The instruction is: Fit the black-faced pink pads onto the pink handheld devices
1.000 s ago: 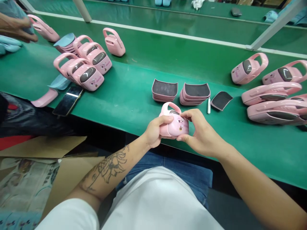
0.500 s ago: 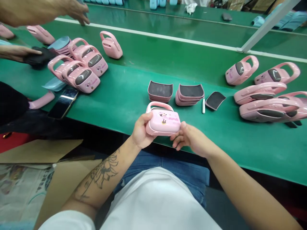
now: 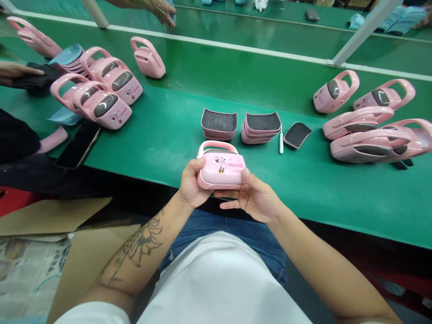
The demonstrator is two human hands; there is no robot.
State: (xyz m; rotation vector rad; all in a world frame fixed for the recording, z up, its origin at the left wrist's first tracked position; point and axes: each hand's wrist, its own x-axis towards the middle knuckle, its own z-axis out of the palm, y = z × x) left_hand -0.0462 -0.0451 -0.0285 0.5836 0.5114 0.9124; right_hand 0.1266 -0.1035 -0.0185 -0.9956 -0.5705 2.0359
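Observation:
Just over the near table edge is a pink plastic housing (image 3: 222, 171) with a carry handle and a cartoon mouse print, like a small portable speaker. My left hand (image 3: 192, 184) grips its left end, thumb on top and fingers partly hidden underneath. At the right end, my right hand (image 3: 254, 198) has its thumb on the lower corner and its fingers below the housing, some spread. Beyond it stand two stacks of curved, pink-rimmed dark panels, a left stack (image 3: 219, 123) and a right stack (image 3: 261, 126). A single panel (image 3: 297, 135) lies beside a thin white stick (image 3: 281, 141).
More pink housings stand in a left group (image 3: 104, 105) and a right group (image 3: 364, 146) on the green table (image 3: 162, 148). A phone (image 3: 78, 144) lies at left. A co-worker's hand (image 3: 16, 73) holds something black; another hand (image 3: 162, 11) is across the table.
My right hand has come in closer under the housing's right end, thumb now on its corner. The view has shifted slightly, and the hand across the table has moved right.

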